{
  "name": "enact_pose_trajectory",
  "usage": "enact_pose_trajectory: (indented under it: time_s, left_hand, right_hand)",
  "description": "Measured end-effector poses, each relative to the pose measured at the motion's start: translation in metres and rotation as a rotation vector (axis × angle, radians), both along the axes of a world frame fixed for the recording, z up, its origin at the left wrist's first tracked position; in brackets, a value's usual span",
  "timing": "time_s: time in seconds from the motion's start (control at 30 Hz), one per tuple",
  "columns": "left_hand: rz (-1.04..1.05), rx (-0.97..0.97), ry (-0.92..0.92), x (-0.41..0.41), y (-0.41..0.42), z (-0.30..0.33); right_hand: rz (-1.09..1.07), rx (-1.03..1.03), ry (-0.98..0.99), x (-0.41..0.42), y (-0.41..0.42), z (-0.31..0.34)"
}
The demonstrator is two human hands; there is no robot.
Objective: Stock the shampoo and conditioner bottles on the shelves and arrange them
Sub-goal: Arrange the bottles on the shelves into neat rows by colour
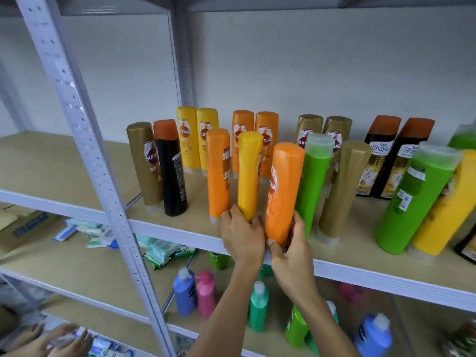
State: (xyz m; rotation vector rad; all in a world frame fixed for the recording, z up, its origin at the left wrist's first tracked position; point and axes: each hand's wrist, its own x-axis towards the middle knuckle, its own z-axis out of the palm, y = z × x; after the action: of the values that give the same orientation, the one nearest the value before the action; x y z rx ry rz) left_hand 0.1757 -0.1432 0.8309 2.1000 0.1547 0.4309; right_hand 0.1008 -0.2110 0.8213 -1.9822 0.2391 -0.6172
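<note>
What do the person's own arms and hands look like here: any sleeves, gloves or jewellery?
Both forearms are bare as far as the frame shows, with no sleeve edge in view. The left hand and right hand wear no gloves. No rings, watch or bracelet show on the visible fingers and wrists. Nails look short and unpainted.

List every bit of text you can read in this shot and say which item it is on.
"sunsilk": gold bottle at the left end of the shelf.
"sunsilk": rear yellow bottle.
"sunsilk", partly hidden: orange bottle held by the right hand.
"Safi Shayla": black bottle with orange cap.
Fine print, barcode stickers and the lower shelves' packets: too small or blurred to read.
</note>
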Motion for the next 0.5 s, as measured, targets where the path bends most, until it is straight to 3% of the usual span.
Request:
enact_pose_trajectory:
  time_s: [0.17,0.5]
  left_hand:
    - [-0.136,-0.039,-0.055,-0.01,0.022,-0.005]
    - [-0.124,-0.044,-0.097,-0.018,0.083,-0.005]
  right_hand:
    - [0.021,-0.007,0.002,0.0,-0.004,-0.005]
    - [0.0,-0.11,0.017,0.029,0.013,0.002]
